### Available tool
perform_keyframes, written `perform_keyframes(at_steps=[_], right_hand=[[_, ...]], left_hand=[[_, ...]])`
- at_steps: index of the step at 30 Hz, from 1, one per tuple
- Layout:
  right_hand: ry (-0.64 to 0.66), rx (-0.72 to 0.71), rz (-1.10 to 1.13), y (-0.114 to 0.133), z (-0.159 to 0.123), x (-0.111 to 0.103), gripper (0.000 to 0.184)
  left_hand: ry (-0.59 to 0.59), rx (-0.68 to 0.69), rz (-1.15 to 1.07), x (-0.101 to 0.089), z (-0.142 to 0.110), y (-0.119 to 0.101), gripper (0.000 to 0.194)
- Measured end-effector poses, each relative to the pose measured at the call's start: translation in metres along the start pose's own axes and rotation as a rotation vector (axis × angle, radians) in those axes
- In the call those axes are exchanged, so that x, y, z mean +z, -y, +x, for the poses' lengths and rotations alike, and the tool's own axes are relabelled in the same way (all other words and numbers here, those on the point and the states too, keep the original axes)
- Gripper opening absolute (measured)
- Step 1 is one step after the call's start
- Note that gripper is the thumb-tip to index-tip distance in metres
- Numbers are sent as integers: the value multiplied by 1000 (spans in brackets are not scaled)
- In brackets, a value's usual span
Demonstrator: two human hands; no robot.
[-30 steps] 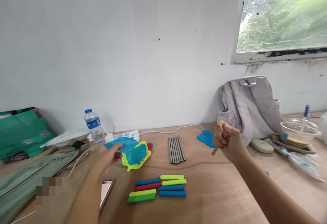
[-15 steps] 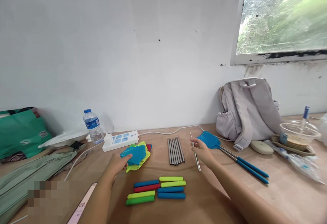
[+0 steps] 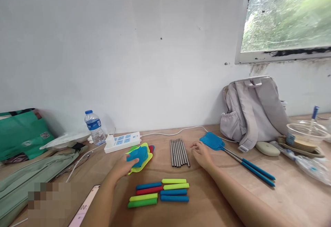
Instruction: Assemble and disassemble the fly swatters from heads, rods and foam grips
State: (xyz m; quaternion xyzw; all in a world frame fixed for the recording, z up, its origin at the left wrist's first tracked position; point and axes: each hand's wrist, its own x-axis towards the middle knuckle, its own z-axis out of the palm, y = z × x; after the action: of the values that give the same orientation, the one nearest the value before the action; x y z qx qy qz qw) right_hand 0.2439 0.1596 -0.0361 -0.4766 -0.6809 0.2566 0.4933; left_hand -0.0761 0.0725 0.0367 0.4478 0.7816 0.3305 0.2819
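Note:
My left hand (image 3: 125, 167) pinches a blue fly swatter head (image 3: 137, 156), with the thumb on top. Beneath it lie a yellow mesh swatter head (image 3: 149, 156), a green one and a red one (image 3: 152, 148), mostly covered. A row of several metal rods (image 3: 178, 153) lies side by side in the middle. Just to the right of the rods is my right hand (image 3: 202, 154), holding nothing, its fingers loosely bent and apart. Nearer me lie several handle tubes in two columns: blue (image 3: 174, 198), yellow (image 3: 176, 186), red (image 3: 149, 190) and green (image 3: 142, 203).
Blue fly swatters with handles (image 3: 212, 140) lie to the right, before a grey backpack (image 3: 254, 109). A power strip (image 3: 122, 142) and water bottle (image 3: 94, 127) stand at the back left. A phone (image 3: 84, 206) is beside my left forearm; a plastic cup (image 3: 305, 135) stands far right.
My right hand has moved slightly left and let go of a metal rod, which now lies at the right end of the row. My left hand has shifted slightly right with the blue swatter head.

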Motion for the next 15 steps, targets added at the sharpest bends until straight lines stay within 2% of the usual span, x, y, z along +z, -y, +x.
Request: perform_keyframes(at_steps=[3,7,11,13,15], right_hand=[[31,-131,-146,3,-16,-29,15],[41,-320,-586,-7,-41,-76,22],[-27,-272,-891,-28,-61,-122,23],[-78,-189,-1003,-38,-66,-140,23],[-118,-115,-1076,-44,-68,-151,23]], left_hand=[[-35,25,39,-1,0,-2,50],[-85,109,77,0,0,-8,27],[-51,210,121,0,-10,-25,13],[0,281,141,-2,-27,-39,11],[70,380,126,-5,-56,-49,9]])
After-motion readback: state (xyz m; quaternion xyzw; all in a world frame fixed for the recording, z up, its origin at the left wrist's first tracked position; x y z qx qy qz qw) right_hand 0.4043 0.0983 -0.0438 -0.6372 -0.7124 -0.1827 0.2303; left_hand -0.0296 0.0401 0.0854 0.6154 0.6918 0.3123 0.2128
